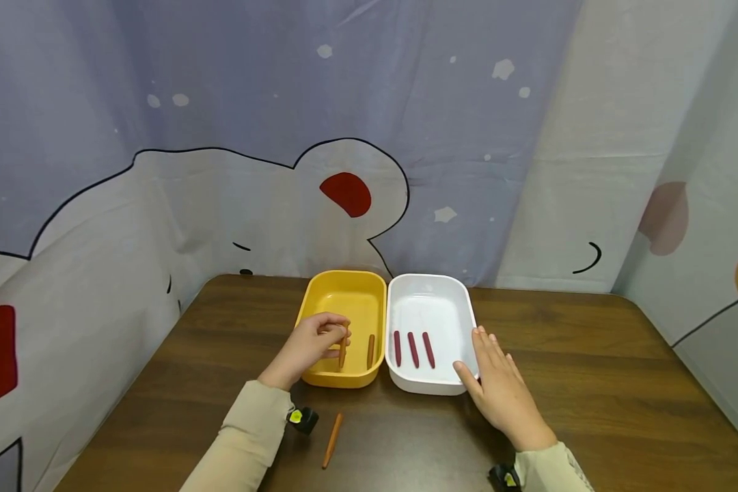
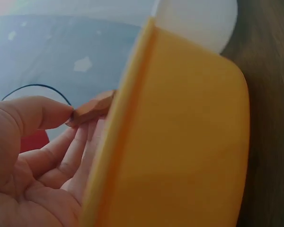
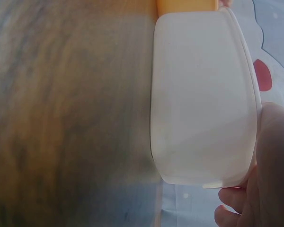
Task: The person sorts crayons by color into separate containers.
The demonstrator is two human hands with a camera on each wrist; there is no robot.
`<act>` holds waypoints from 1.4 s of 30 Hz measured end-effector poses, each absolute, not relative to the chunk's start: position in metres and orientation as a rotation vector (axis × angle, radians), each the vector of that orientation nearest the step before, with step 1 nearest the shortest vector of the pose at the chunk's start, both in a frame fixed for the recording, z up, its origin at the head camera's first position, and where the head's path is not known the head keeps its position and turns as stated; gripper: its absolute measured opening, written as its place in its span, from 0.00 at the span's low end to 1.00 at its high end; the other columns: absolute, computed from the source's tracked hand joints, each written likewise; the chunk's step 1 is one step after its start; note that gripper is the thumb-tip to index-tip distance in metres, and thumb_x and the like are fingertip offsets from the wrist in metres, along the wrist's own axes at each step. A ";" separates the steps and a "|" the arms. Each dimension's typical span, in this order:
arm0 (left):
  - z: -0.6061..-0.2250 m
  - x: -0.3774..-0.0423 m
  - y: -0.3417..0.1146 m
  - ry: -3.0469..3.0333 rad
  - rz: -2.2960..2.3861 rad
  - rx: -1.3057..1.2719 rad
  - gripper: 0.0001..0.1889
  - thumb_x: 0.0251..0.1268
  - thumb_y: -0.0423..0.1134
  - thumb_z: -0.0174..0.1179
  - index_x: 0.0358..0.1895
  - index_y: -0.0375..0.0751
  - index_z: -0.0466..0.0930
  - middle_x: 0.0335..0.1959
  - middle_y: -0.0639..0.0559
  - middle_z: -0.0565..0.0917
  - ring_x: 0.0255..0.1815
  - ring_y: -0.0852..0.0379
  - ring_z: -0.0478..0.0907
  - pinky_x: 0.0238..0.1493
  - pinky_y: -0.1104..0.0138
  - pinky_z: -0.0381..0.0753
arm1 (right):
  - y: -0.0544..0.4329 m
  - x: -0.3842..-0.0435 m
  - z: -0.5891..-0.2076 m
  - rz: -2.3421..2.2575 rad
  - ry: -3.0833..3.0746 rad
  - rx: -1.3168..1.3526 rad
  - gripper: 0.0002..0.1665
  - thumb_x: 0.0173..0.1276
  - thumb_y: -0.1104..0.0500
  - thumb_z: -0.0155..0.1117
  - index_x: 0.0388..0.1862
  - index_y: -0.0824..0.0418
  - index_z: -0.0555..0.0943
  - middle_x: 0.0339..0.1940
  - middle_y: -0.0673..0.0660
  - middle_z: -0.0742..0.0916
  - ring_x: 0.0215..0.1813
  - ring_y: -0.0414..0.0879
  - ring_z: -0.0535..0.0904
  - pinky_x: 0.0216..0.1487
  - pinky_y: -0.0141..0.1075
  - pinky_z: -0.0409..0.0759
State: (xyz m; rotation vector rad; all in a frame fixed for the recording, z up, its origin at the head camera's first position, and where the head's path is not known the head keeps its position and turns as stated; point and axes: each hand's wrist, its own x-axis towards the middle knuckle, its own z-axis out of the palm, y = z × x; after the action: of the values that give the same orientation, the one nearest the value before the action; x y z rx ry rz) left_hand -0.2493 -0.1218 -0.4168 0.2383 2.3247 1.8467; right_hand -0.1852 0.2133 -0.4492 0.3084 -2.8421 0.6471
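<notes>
Between thumb and fingers, my left hand (image 1: 312,342) pinches an orange-brown crayon (image 1: 344,347) over the yellow tray (image 1: 311,301). The left wrist view shows the crayon (image 2: 92,108) at the fingertips, its far end hidden behind the tray wall (image 2: 180,127). Inside that tray lies a second orange-brown crayon (image 1: 371,351). My right hand (image 1: 501,389) rests with straight fingers on the right rim of the white tray (image 1: 430,287). Three dark red crayons (image 1: 413,349) lie side by side in the white tray. Another orange-brown crayon (image 1: 332,441) is on the table in front.
Both trays stand side by side, touching or nearly so, on a brown wooden table (image 1: 566,355). Behind the table hangs a patterned curtain (image 1: 455,171), which also lines both sides.
</notes>
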 end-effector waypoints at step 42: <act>-0.394 -0.202 -0.119 2.861 1.409 0.397 0.08 0.72 0.35 0.61 0.49 0.38 0.84 0.38 0.52 0.85 0.39 0.56 0.82 0.48 0.57 0.84 | 0.214 -0.185 -0.449 0.640 -2.847 0.303 0.46 0.82 0.39 0.47 0.81 0.71 0.54 0.81 0.69 0.58 0.81 0.66 0.52 0.75 0.67 0.53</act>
State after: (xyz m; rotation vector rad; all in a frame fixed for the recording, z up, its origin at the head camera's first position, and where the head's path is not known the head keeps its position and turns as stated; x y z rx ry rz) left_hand -0.2023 -0.1186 -0.3941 0.3974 2.8613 1.4087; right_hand -0.1853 0.2138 -0.4491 0.3026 -2.8470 0.6404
